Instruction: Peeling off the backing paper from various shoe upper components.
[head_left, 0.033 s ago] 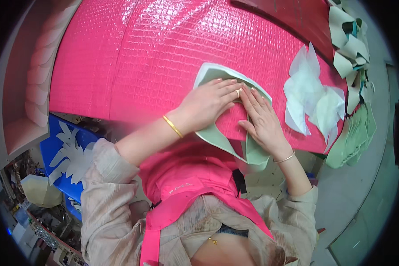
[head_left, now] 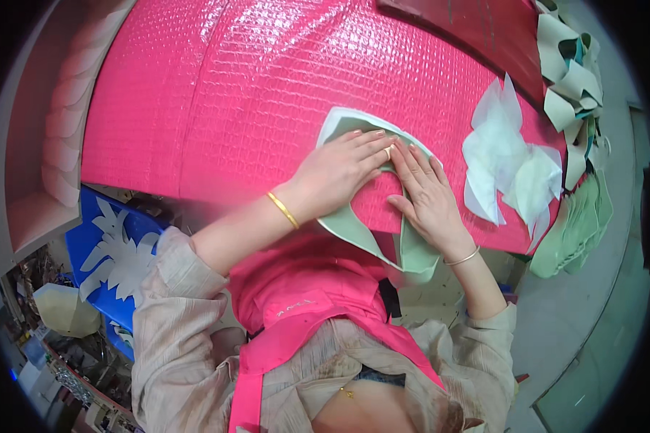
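A pale green, U-shaped soft piece (head_left: 349,226) that looks like a shoe upper lies at the near edge of a pink-covered table (head_left: 253,137). Its white outer rim stands up along the far side. My left hand (head_left: 341,167) lies over its far left part, fingers stretched out together. On the far right curve rests my right hand (head_left: 427,193), fingers extended and thumb held away. The fingertips of both hands meet near the top of the curve. Pink covering shows through the opening between the hands, and the piece's near ends hang past the table edge.
Thin white cut-outs (head_left: 500,148) lie on the table at the right. Green pieces (head_left: 575,225) and a string of pale pieces (head_left: 572,65) line the right edge. A dark red sheet (head_left: 477,32) is at the back; a blue surface (head_left: 87,238) holds white cut-outs at left.
The far rim of the green piece sits very slightly lower under my fingers. Both hands keep nearly the same place.
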{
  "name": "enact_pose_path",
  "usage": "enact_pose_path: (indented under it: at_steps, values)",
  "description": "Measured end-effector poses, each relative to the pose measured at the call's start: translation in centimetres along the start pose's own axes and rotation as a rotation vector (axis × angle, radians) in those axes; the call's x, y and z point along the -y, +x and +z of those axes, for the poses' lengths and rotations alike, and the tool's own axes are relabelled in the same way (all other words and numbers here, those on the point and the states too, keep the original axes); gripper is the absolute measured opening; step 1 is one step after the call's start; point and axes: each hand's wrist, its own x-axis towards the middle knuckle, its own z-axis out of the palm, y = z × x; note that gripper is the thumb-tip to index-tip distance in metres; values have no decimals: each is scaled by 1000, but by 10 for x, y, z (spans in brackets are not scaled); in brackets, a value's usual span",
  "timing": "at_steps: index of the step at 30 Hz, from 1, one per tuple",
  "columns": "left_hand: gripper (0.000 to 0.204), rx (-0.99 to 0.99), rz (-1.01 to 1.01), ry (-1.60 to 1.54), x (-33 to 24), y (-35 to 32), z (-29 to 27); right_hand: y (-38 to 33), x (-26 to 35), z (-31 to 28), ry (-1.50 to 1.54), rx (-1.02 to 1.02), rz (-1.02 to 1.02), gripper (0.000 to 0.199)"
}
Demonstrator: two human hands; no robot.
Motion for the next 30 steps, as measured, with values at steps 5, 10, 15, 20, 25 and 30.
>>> enact_pose_path:
  at_steps: [5,10,15,20,25,30]
  values:
    - [41,-78,-97,143,11,14,-5,24,-8,0,-119,-66,83,64]
    - [42,-258,-442,660,57,38,-27,38,-12,-15,-40,-133,31,56]
    - [47,-356,-512,373,87,29,-50,30,-15,-23,417,-275,189,33]
    - [38,-606,-391,129,140,15,-127,41,-34,-53,1014,-333,284,24]
    - [30,-674,-670,310,250,31,-215,137,-39,-73,1085,-348,227,28]
    - [34,-758,-613,679,364,78,-251,176,-48,-17,914,-462,199,26]
